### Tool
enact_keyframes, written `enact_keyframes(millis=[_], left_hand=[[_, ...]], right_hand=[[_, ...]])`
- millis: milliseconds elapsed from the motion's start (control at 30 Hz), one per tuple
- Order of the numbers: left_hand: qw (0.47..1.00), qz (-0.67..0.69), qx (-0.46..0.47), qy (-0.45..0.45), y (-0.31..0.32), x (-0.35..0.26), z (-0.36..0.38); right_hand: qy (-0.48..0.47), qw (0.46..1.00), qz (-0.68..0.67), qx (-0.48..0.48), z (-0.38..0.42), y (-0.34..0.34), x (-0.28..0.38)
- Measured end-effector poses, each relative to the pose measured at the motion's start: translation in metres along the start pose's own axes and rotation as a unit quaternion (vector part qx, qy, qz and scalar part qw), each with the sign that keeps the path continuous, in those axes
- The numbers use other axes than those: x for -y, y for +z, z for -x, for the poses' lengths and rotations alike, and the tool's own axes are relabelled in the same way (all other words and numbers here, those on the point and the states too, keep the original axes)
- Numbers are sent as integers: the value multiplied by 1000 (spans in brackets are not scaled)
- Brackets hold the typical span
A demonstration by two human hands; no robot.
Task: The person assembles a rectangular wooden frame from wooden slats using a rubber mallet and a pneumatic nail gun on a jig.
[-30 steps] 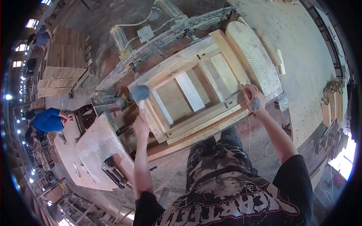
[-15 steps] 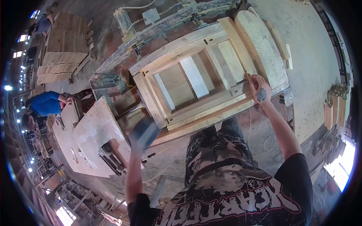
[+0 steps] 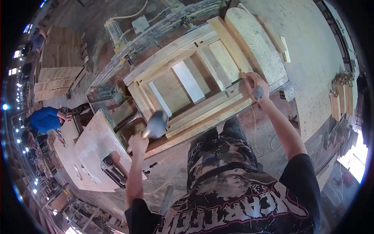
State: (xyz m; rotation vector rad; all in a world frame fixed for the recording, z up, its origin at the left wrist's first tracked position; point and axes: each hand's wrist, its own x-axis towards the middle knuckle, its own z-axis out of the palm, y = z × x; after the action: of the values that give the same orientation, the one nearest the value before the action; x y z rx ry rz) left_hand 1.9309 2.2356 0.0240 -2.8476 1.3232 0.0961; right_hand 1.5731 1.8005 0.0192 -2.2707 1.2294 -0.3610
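Note:
My left hand (image 3: 138, 143) is closed around the handle of a dark-headed mallet (image 3: 157, 124). The blurred mallet head is over the near left corner of a pale wooden frame (image 3: 194, 110). White strips (image 3: 188, 82) cross the frame's inside. At the near right part of the frame, my right hand (image 3: 256, 87) has its fingers curled together beside the wide end board (image 3: 230, 48); what they pinch is too small to make out. Short dark slots are cut in the frame's rails.
A rounded thick board (image 3: 255, 39) lies beyond the frame's right end. A metal clamp rail (image 3: 156, 43) runs along the far side. Plywood (image 3: 97, 152) stands at the left, near a person in blue (image 3: 44, 119). Stacked boards (image 3: 58, 62) are farther back.
The mallet in my left hand has moved up and right, over the frame's corner. My right hand remains at the frame's right part. The whole view has shifted slightly.

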Motion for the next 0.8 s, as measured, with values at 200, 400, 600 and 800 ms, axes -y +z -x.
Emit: enact_keyframes(millis=[200, 400, 600, 800], left_hand=[[891, 439, -95, -70, -70, -164, -47], [767, 639, -50, -29, -118, -349, -93], [844, 507, -43, 170, -108, -388, -107], [885, 458, -52, -57, -54, -327, -50]], right_hand=[[-207, 964, -165, 22, 46, 25, 82], [27, 844, -529, 88, 86, 9, 145], [172, 871, -458, -34, 58, -54, 41], [-111, 980, 78, -147, -8, -113, -192]])
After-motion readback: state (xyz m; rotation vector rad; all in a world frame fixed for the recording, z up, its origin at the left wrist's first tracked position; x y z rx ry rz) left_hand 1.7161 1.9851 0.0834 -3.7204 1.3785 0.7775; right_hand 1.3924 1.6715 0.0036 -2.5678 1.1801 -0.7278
